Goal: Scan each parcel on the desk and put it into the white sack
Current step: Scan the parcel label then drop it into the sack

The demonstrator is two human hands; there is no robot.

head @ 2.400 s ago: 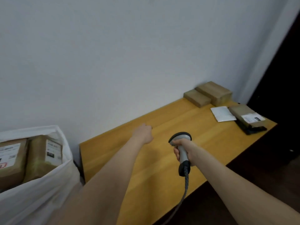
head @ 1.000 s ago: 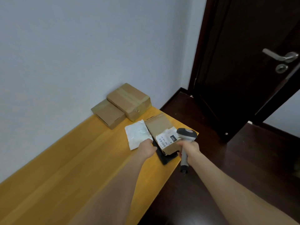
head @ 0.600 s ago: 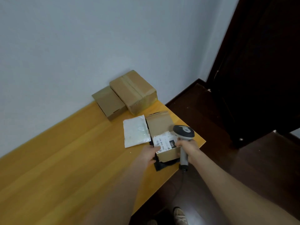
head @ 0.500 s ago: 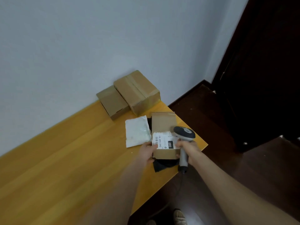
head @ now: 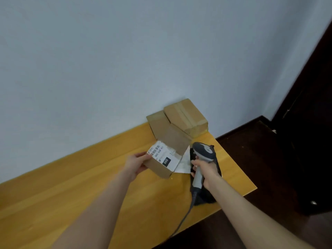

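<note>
My left hand [head: 135, 164] holds a small brown cardboard parcel [head: 175, 141] lifted above the wooden desk [head: 71, 186], its white barcode label [head: 162, 156] facing up. My right hand [head: 206, 170] grips a grey handheld scanner [head: 202, 153], its head just right of the parcel's label. Two more brown boxes, a flat one [head: 157, 122] and a taller taped one [head: 186, 117], sit against the wall at the desk's far right. A white flat packet [head: 184, 163] lies under the lifted parcel. The white sack is out of view.
A black item [head: 206, 196] lies on the desk near its right edge, under my right forearm. The scanner's cable [head: 181, 220] hangs over the front edge. Dark floor and a dark door [head: 309, 123] lie to the right. A pale wall backs the desk.
My left hand has picked the labelled parcel up off the black item and swung it left and up. The scanner has come close beside the label. The view turned right, away from the sack.
</note>
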